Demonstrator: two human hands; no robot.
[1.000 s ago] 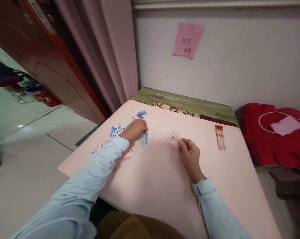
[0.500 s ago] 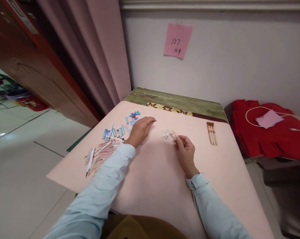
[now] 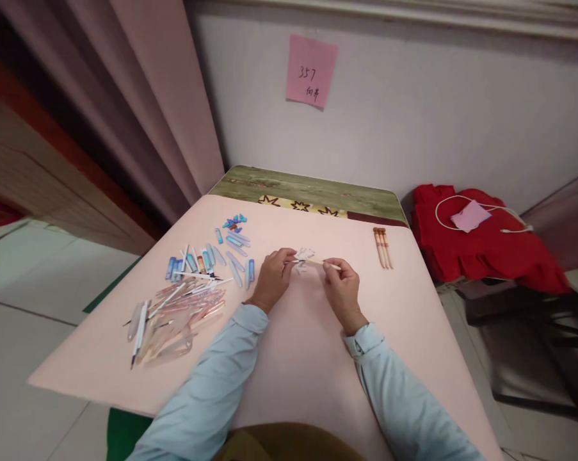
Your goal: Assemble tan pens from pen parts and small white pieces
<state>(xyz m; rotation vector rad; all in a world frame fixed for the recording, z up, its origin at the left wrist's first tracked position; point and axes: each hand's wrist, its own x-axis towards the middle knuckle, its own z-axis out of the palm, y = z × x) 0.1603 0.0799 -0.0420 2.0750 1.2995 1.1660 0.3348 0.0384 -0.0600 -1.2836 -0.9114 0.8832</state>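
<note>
My left hand (image 3: 275, 274) pinches a thin pen refill, its dark tip (image 3: 296, 260) showing at the fingertips. Opposite it, my right hand (image 3: 342, 285) is closed on a slim beige pen barrel (image 3: 312, 260) that points towards the left fingers. The refill's tip meets or nearly meets the barrel's end; contact is too small to make out. Just behind them lies a small heap of clear and whitish pieces (image 3: 305, 252). Left of my left hand are blue printed tubes (image 3: 251, 270) and pale translucent pen parts (image 3: 234, 269).
White dark-tipped refills (image 3: 139, 333) and pinkish clear parts (image 3: 187, 307) spread over the table's left side. Blue butterfly-like pieces (image 3: 235, 222) lie farther back. Several brown-topped beige pens (image 3: 383, 248) sit at the right. Beyond the table (image 3: 413, 358) are a red cloth (image 3: 500, 250) and a cable.
My left hand has moved from the left-hand parts with the refill and met the right hand's barrel. The view has shifted, showing more of the table's left side.
</note>
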